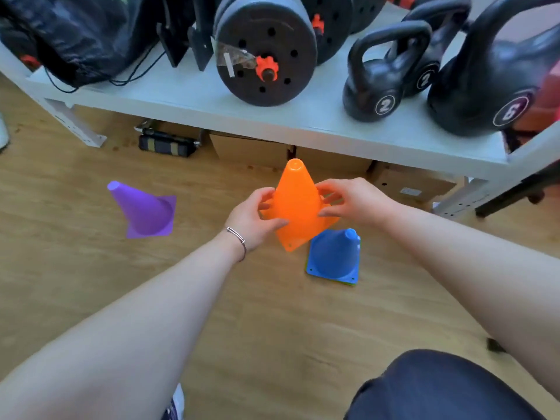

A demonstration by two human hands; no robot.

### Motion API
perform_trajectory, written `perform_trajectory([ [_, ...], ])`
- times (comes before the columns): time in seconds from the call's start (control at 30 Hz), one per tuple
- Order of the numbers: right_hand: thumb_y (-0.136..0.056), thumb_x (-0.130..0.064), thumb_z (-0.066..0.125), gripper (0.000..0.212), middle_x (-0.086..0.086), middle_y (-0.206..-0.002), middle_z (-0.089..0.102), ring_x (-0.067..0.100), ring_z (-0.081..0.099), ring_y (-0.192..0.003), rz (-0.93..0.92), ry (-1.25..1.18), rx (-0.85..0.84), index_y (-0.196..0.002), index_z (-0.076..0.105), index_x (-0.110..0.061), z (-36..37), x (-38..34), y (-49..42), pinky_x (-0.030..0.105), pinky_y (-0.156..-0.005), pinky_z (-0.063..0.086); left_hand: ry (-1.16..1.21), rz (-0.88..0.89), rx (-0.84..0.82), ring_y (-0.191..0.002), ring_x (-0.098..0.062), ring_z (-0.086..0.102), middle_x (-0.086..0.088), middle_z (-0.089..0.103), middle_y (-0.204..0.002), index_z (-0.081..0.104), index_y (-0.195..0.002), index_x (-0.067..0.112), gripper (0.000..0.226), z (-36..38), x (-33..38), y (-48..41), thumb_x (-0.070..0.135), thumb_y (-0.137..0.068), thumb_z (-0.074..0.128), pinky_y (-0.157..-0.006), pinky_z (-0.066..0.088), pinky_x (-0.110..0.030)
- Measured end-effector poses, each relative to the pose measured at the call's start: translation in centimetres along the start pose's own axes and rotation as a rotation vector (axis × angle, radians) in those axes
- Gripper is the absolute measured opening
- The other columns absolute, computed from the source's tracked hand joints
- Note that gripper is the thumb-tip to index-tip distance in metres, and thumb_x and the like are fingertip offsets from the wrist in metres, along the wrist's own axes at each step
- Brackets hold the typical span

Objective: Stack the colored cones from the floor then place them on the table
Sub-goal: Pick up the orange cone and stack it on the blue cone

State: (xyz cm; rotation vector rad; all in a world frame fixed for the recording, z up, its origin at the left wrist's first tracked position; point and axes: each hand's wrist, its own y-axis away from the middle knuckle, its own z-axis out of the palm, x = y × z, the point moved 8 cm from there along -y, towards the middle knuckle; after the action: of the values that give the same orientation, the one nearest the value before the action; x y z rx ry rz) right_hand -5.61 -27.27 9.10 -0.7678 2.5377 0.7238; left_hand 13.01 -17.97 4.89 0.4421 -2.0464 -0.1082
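Bright orange cone. Purple cone. Blue cone, with green and yellow edges showing beneath its base. Light wood-grain floor. Pale grey-white tabletop. Black kettlebells with white numerals. Black weight plates with orange collars. Thin silver bracelet.

Orange cone: smooth plastic, slight sheen. Purple cone, at 9 o'clock: same plastic, matt. Blue cone, at 5 o'clock: smooth plastic. Floor: wood-grain, satin. Shelf, at 12 o'clock: smooth, painted white. Kettlebells: black, semi-gloss. Bag: glossy black cloth.
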Motion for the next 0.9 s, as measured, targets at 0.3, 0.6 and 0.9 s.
perform_trajectory([
  [0.3,-0.079,-0.034,0.087,0.050,0.001,-0.105,0.074,0.022,0.072,-0.100,0.147,-0.077,0.072,-0.120,0.060,-0.023,-1.3,7.2,5.7,0.044,-0.093,0.059,-0.135,0.168,-0.256,-0.119,-0.015,0.053,0.002,0.050,-0.131,0.046,-0.137,0.027,0.068,7.5,5.2,-0.9,0.022,-0.076,0.078,-0.098,0.051,-0.043],
  [0.6,-0.079,-0.039,0.086,0.061,0.006,-0.120,0.068,0.029,0.067,-0.103,0.251,-0.034,0.020,-0.122,0.052,-0.012,3.3,10.9,7.2,0.045,-0.091,0.058,-0.231,0.133,-0.414,-0.114,-0.013,0.057,0.006,0.056,-0.131,0.046,-0.138,0.032,0.074,12.5,4.0,-1.7,0.023,-0.073,0.079,-0.096,0.050,-0.035],
  [0.9,-0.077,-0.036,0.088,0.056,0.012,-0.118,0.072,0.032,0.070,-0.106,0.331,-0.062,-0.045,-0.115,0.054,-0.011,8.0,13.8,5.7,0.049,-0.093,0.059,-0.234,0.073,-0.511,-0.115,-0.012,0.057,0.004,0.062,-0.121,0.051,-0.135,0.034,0.069,15.6,-0.5,-2.4,0.012,-0.074,0.077,-0.099,0.048,-0.030],
])
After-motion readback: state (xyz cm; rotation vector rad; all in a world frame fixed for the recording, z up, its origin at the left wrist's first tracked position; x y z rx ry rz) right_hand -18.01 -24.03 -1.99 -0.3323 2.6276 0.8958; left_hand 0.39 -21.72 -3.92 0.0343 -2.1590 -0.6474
